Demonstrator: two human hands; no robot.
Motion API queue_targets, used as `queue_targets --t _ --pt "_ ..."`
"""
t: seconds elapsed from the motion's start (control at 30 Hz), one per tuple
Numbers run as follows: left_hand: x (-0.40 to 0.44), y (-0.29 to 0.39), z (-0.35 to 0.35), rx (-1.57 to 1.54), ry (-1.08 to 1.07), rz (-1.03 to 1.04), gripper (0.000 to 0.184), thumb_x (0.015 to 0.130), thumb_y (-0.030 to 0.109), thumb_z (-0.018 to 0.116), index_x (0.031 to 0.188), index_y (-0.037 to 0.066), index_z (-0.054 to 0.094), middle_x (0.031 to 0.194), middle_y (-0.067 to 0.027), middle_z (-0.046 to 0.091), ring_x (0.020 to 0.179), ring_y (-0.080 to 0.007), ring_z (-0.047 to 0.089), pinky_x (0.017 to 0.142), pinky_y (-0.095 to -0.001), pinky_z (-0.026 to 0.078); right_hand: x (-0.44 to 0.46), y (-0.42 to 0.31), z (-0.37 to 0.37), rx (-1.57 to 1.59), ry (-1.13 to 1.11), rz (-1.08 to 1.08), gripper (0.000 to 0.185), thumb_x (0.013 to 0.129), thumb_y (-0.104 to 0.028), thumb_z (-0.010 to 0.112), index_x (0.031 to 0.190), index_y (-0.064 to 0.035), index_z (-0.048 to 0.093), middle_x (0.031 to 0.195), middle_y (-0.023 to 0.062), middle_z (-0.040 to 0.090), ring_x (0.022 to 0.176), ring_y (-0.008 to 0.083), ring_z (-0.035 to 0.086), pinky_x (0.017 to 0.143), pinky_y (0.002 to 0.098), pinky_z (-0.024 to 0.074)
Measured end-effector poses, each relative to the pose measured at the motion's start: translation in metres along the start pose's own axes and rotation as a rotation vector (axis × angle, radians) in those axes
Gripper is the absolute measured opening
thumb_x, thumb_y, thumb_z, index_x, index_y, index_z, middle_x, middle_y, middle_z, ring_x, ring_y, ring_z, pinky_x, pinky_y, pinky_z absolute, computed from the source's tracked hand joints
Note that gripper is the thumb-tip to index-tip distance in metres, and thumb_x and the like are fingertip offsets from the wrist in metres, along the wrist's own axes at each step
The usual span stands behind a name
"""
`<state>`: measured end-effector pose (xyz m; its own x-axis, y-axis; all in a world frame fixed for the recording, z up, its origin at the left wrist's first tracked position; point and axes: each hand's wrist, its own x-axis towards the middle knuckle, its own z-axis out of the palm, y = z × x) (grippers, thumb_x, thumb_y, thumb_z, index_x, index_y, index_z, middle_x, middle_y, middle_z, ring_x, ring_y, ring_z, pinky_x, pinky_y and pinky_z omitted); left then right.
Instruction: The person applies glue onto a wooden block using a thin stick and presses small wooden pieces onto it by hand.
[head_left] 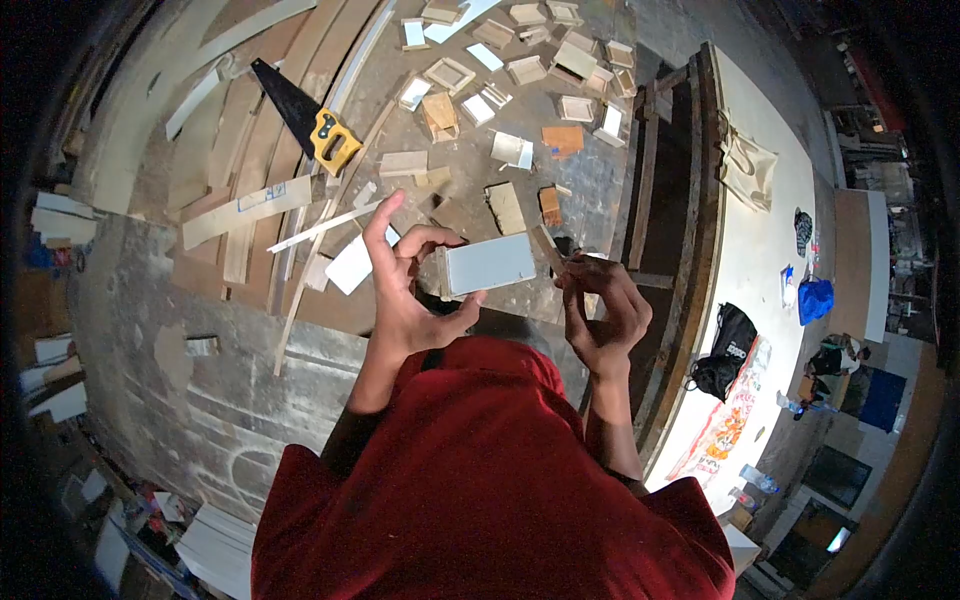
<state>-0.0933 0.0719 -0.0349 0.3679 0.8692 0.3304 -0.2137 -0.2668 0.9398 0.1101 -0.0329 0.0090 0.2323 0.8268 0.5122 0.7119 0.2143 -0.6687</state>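
Note:
My left hand (415, 270) grips a small box-like wooden piece with a pale grey top panel (491, 264) between thumb and fingers, index finger raised. To its right, my right hand (604, 311) pinches a thin wooden strip (549, 250), held upright close to the panel's right end. Whether strip and panel touch I cannot tell. Just beyond the hands, a small wooden block (505, 208) and an orange-brown block (550, 206) lie on the work surface. A white board piece (361, 262) rests beside my left hand.
A handsaw with a yellow handle (335, 143) lies on long boards at the left. Many small wooden frames and boxes (450, 75) are scattered ahead. At the right stands a white-topped table (745, 240) with a black bag (727, 350) and a canvas bag (747, 168). A person (838, 356) is far right.

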Motion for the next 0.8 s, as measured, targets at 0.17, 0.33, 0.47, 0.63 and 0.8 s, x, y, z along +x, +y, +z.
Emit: queue_targets --t 0.17,0.33,0.47,0.63,0.8 --pt "0.001 0.016 0.006 0.039 0.026 -0.013 0.112 0.065 0.006 0.080 0.150 0.006 0.006 0.101 -0.0138 0.061 0.093 -0.0206 0.062 0.089 -0.0350 0.049 0.008 -0.022 0.000 -0.018 0.052 0.074 0.016 0.075 0.012 0.069 0.089 0.0029 0.069 0.087 0.0136 0.071 0.082 0.0229 0.072 0.073 0.0304 0.0569" --pt "0.005 0.023 0.009 0.042 0.017 0.022 0.113 0.065 0.007 0.080 0.150 0.004 0.006 0.101 -0.0136 0.061 0.092 -0.0197 0.062 0.088 -0.0338 0.049 0.009 -0.022 -0.004 -0.069 0.020 -0.027 0.027 0.072 0.008 0.071 0.097 0.0009 0.069 0.094 0.0151 0.070 0.083 0.0241 0.071 0.073 0.0302 0.0546" --pt "0.009 0.029 0.008 0.026 0.001 0.051 0.114 0.065 0.007 0.080 0.150 0.004 0.005 0.101 -0.0147 0.062 0.090 -0.0196 0.063 0.085 -0.0332 0.051 0.009 -0.021 -0.003 -0.024 0.060 -0.056 0.022 0.074 0.006 0.072 0.095 0.0023 0.069 0.096 0.0159 0.071 0.083 0.0252 0.071 0.074 0.0303 0.0546" --pt "0.015 0.039 0.005 0.006 -0.014 0.079 0.114 0.065 0.007 0.081 0.150 0.005 0.004 0.101 -0.0157 0.062 0.090 -0.0199 0.065 0.083 -0.0326 0.053 0.012 -0.015 -0.001 0.099 0.035 -0.021 0.019 0.075 0.006 0.073 0.093 0.0050 0.069 0.096 0.0165 0.071 0.084 0.0241 0.070 0.076 0.0312 0.0547" --pt "0.018 0.051 0.003 -0.080 -0.005 0.025 0.116 0.064 0.006 0.081 0.150 0.006 0.003 0.100 -0.0156 0.063 0.090 -0.0200 0.066 0.083 -0.0316 0.053 0.015 -0.007 0.000 0.769 0.021 0.329 0.031 0.076 -0.003 0.082 0.100 0.0055 0.067 0.096 0.0130 0.069 0.087 0.0188 0.066 0.077 0.0301 0.0542"
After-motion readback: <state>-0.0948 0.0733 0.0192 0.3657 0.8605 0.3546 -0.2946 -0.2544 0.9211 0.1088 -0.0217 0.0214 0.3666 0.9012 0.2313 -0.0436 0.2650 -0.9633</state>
